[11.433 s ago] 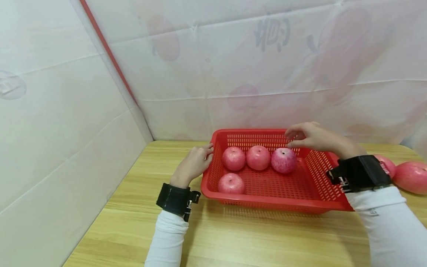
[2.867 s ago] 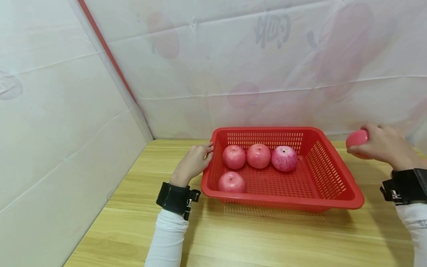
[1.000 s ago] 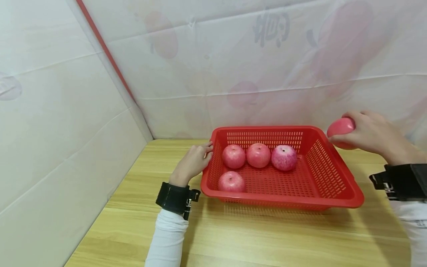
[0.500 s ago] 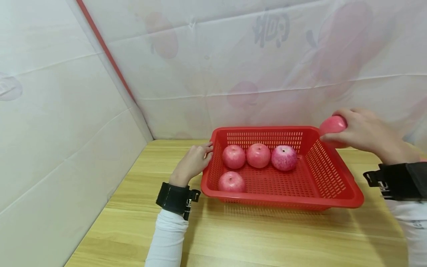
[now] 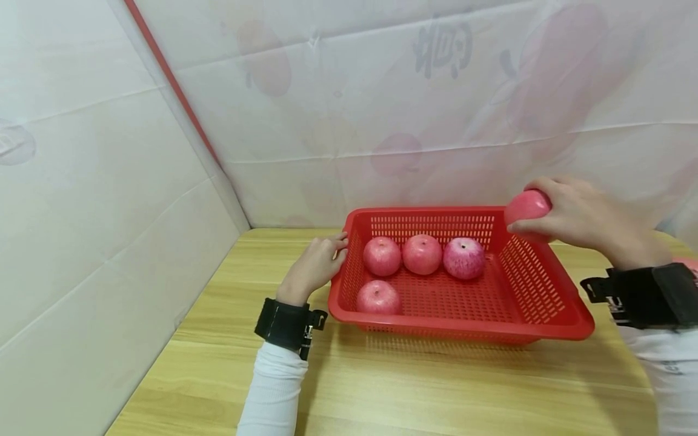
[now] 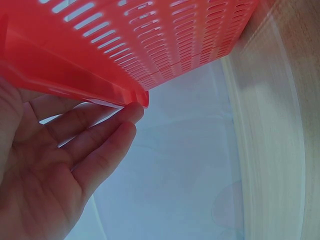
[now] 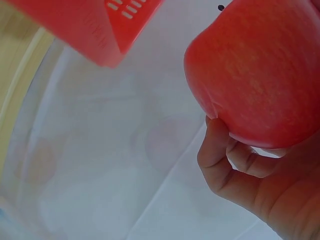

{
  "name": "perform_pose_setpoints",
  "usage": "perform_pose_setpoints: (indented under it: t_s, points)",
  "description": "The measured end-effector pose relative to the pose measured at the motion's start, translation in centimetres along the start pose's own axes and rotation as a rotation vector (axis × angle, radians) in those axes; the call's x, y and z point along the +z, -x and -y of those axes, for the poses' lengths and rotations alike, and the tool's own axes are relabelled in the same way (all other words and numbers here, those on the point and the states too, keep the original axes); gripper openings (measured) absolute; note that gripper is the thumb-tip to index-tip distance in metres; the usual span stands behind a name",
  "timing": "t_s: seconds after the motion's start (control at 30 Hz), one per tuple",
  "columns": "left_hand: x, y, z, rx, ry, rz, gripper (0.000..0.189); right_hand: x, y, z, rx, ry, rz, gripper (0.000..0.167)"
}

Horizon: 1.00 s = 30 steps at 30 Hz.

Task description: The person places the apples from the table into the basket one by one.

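Observation:
In the head view my right hand grips a pinkish-red apple above the far right corner of a red plastic basket. The right wrist view shows the apple's red skin close up, with fingers curled against its underside. Along the basket's left rim rests my left hand; in the left wrist view its fairly straight fingers touch the rim from below. Inside the basket, two pink apples and a purple-streaked apple stand in a row, with another pink apple at the front left.
The basket stands on a wood-grain table. Pale printed sheeting hangs behind and on the left, with a red strip down its corner. Part of a pink fruit shows at the right edge, behind the right wrist strap.
My right hand has carried the apple leftward, from beyond the basket's right side to over its far right corner. The left hand and the apples in the basket stay where they were.

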<state>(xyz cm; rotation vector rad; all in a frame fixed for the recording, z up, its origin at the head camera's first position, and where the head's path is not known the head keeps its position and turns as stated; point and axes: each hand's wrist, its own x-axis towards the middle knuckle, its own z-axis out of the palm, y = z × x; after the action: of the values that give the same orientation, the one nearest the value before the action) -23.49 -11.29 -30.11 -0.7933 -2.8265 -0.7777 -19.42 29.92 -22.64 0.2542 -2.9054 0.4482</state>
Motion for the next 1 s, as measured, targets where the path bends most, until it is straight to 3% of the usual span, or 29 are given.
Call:
perform_pose_setpoints:
  t_s: [1.0]
  points:
    - [-0.1,0.0,-0.1,0.003,0.006,-0.006,0.030,1.2,-0.6,4.9,-0.105,-0.040,0.076,0.063]
